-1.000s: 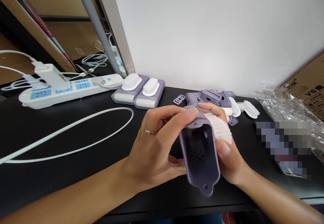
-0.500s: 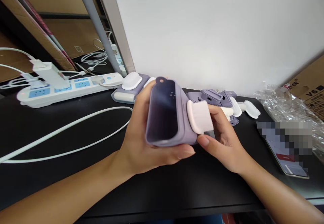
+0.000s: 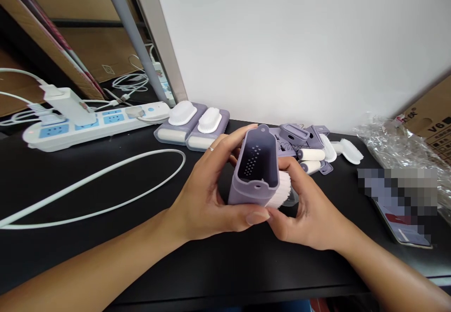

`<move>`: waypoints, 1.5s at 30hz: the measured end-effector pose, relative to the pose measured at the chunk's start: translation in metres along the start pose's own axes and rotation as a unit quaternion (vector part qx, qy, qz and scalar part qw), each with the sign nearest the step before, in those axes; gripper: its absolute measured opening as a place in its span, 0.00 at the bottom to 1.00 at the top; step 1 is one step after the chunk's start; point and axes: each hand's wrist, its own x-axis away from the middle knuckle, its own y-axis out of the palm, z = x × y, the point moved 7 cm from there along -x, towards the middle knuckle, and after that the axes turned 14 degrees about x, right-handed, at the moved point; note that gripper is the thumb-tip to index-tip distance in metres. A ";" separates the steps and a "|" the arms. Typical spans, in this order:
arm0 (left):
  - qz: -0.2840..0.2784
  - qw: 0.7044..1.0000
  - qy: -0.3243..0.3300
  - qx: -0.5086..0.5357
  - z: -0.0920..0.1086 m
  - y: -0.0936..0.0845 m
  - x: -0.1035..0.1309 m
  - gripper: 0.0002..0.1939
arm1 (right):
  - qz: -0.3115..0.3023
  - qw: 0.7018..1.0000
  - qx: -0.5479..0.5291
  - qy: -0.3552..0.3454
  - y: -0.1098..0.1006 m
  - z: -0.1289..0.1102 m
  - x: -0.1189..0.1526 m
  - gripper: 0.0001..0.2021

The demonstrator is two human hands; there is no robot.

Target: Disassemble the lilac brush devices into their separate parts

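Observation:
A hollow purple plastic case is tilted so its open end faces me, showing small holes in its inner wall. My left hand is closed around its left side, with the thumb along the bottom. Against the case's right side is a white-bristled brush. My right hand closes on this brush, fingers behind and thumb tip by the case's lower corner. Part of the brush is hidden by the case and fingers. Something clear shows behind the brush, too covered to name.
Two purple cases topped with white brushes stand at the back. Purple parts, cream rollers and a loose white brush lie behind my right hand. A power strip, white cable, phone and clear plastic wrap surround the work area.
The purple case has turned and shifted right, so its open end and holes now show. The brush has turned with it, its bristles now to the right. Both hands still hold on.

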 end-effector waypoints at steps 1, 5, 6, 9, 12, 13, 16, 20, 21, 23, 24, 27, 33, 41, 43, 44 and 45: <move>0.002 1.000 -0.003 0.002 -0.001 0.000 0.000 0.43 | 0.000 1.000 -0.001 0.001 0.000 -0.001 0.000 0.22; 0.009 1.000 -0.003 -0.003 -0.001 0.000 0.001 0.44 | 0.008 1.000 -0.008 0.003 -0.002 -0.001 -0.002 0.21; 0.010 1.000 -0.006 -0.005 -0.001 0.000 0.001 0.44 | 0.013 1.000 -0.005 0.002 -0.003 -0.001 -0.002 0.22; 0.007 1.000 -0.012 -0.007 -0.003 -0.002 0.001 0.44 | 0.014 1.000 0.003 0.001 -0.001 0.000 -0.001 0.22; -0.001 1.000 0.004 -0.008 -0.003 -0.002 0.000 0.47 | 0.018 1.000 0.007 -0.006 0.001 0.000 -0.001 0.22; 0.002 1.000 0.007 0.003 -0.003 -0.003 -0.001 0.46 | 0.025 1.000 0.004 -0.010 0.000 0.000 0.000 0.23; 0.047 0.997 -0.019 0.066 -0.010 -0.009 -0.003 0.41 | 0.051 0.997 -0.055 -0.019 -0.006 0.001 0.001 0.20; 0.175 0.957 -0.178 0.147 -0.041 -0.022 0.001 0.37 | 0.137 0.982 -0.130 -0.005 -0.029 0.015 0.002 0.15; 0.205 0.937 -0.232 0.159 -0.050 -0.023 0.004 0.36 | 0.158 0.977 -0.145 0.004 -0.035 0.021 0.002 0.16; 0.232 0.897 -0.337 0.169 -0.065 -0.021 0.011 0.34 | 0.186 0.966 -0.178 0.023 -0.044 0.033 0.000 0.18; 0.230 0.879 -0.382 0.171 -0.071 -0.018 0.013 0.33 | 0.196 0.962 -0.188 0.032 -0.047 0.038 -0.001 0.19; 0.189 0.841 -0.472 0.184 -0.079 -0.008 0.019 0.31 | 0.227 0.957 -0.172 0.051 -0.055 0.049 -0.006 0.16; 0.173 0.856 -0.461 0.156 -0.075 -0.010 0.014 0.21 | 0.235 0.965 -0.081 0.084 -0.052 0.049 -0.011 0.14; 0.091 0.904 -0.395 -0.136 -0.068 -0.027 0.004 0.35 | 0.173 0.974 0.146 0.013 -0.041 0.034 -0.012 0.17; 0.045 0.905 -0.344 -0.248 -0.062 -0.031 -0.002 0.29 | 0.153 0.973 0.170 0.016 -0.037 0.034 -0.012 0.14; 0.032 0.902 -0.319 -0.289 -0.059 -0.033 -0.006 0.26 | 0.144 0.973 0.178 0.017 -0.034 0.035 -0.012 0.13; 0.025 0.898 -0.293 -0.326 -0.055 -0.036 -0.009 0.25 | 0.136 0.974 0.183 0.018 -0.032 0.035 -0.012 0.13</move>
